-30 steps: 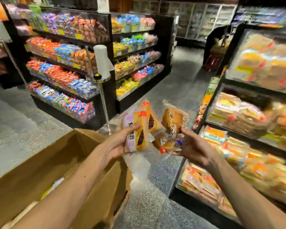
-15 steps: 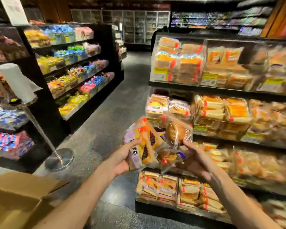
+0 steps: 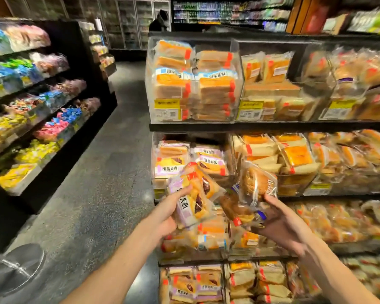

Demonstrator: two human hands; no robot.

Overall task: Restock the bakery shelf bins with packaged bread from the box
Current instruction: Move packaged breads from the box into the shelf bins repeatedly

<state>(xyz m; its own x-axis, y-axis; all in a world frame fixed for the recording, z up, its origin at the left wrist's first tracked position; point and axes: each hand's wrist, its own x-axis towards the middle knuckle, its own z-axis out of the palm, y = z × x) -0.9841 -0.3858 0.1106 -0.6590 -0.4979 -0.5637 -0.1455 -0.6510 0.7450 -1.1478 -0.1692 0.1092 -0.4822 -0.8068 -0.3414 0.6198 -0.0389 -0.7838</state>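
- Your left hand (image 3: 169, 212) grips the purple-label breads (image 3: 193, 194); their matching bin (image 3: 176, 163) sits just above, up-left of your fingers.
- Your right hand (image 3: 279, 224) clutches the round buns (image 3: 253, 183), farther from it.

A dim shop aisle with a dark speckled stone floor (image 3: 92, 194). On the left, black tiered shelving (image 3: 59, 137) holds bright wrapped sweets. At far left, low down, a round metal stand base (image 3: 15, 268) rests on the floor. Glass-fronted cabinets (image 3: 110, 23) line the back wall, beside lit drink shelves (image 3: 228, 14).
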